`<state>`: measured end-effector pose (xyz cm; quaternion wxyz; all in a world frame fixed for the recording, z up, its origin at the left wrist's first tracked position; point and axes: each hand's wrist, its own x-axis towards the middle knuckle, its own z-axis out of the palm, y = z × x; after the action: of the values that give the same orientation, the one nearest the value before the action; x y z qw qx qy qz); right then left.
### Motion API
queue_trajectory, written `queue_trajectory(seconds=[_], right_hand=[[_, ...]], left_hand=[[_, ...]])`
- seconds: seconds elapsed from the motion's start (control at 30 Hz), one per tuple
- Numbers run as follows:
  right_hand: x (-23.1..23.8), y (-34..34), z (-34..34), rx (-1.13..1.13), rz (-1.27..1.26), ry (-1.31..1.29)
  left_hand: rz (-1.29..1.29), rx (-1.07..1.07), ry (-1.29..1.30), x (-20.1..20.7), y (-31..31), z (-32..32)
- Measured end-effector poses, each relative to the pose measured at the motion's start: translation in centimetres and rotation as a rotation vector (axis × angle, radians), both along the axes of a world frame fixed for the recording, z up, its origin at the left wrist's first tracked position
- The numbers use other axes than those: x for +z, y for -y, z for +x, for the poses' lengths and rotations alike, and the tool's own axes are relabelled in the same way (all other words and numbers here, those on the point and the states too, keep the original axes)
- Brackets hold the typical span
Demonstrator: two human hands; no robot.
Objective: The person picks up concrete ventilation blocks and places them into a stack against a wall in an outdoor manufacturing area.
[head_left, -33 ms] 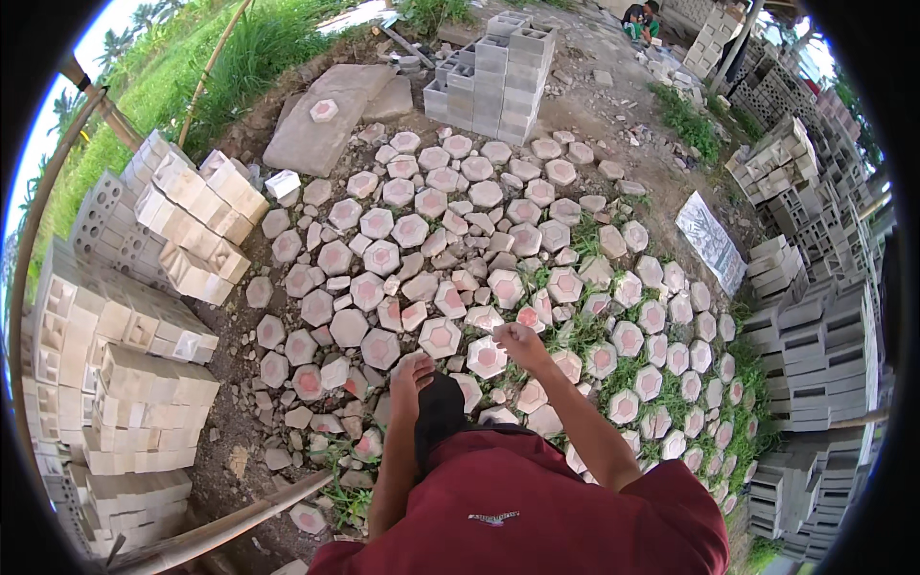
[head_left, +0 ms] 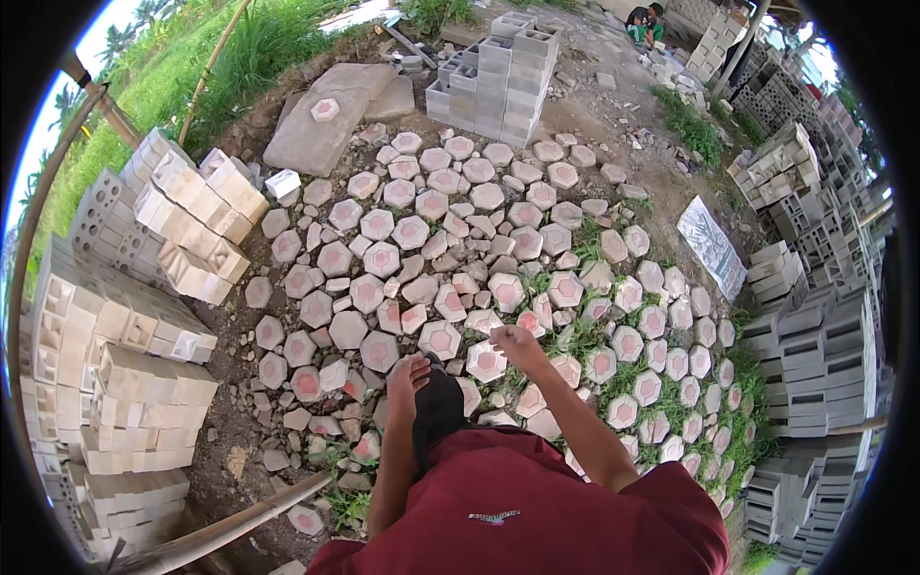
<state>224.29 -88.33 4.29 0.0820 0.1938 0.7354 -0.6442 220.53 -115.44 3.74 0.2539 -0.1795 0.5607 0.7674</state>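
My left hand (head_left: 408, 374) hangs in front of my body with its fingers partly spread, holding nothing I can see, beside my dark trouser leg (head_left: 441, 398). My right hand (head_left: 517, 349) is held higher, its fingers curled in and no object showing in it. Both hands are above ground covered in hexagonal paving blocks (head_left: 440, 338), pale grey with reddish centres. One such hexagonal block (head_left: 486, 362) lies beneath and just left of my right hand. Broken concrete pieces (head_left: 419, 290) lie among the blocks.
Stacked pale concrete blocks (head_left: 153, 398) line the left side. Grey hollow blocks (head_left: 494, 81) stand ahead, near a flat slab (head_left: 331, 115). More block stacks (head_left: 815, 335) fill the right. A bamboo pole (head_left: 240, 522) crosses lower left. A person (head_left: 645, 24) crouches far off.
My dark trouser leg reaches slightly further forward between my hands. Both hands have shifted a little to the left. The blocks on the ground lie as before.
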Motion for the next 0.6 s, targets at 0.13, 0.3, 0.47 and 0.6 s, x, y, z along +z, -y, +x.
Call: queue_trajectory(seconds=[0.13,0.3,0.47,0.6], right_hand=[[-1.2,1.1,-7.5,-0.042,-0.157,0.022],[-0.4,-0.6,-18.1,0.032,0.039,0.076],[3.3,-3.4,-29.3,-0.169,0.101,-0.171],[5.0,-4.3,-34.6,-0.351,-0.145,-0.145]], left_hand=[[-0.029,-0.016,0.071,-0.4,-1.9,-9.1],[-0.043,-0.248,-0.097,2.4,-4.4,-26.1],[-0.106,-0.356,-0.141,5.8,-6.6,-41.2],[-0.052,-0.345,-0.17,6.8,-8.5,-47.9]])
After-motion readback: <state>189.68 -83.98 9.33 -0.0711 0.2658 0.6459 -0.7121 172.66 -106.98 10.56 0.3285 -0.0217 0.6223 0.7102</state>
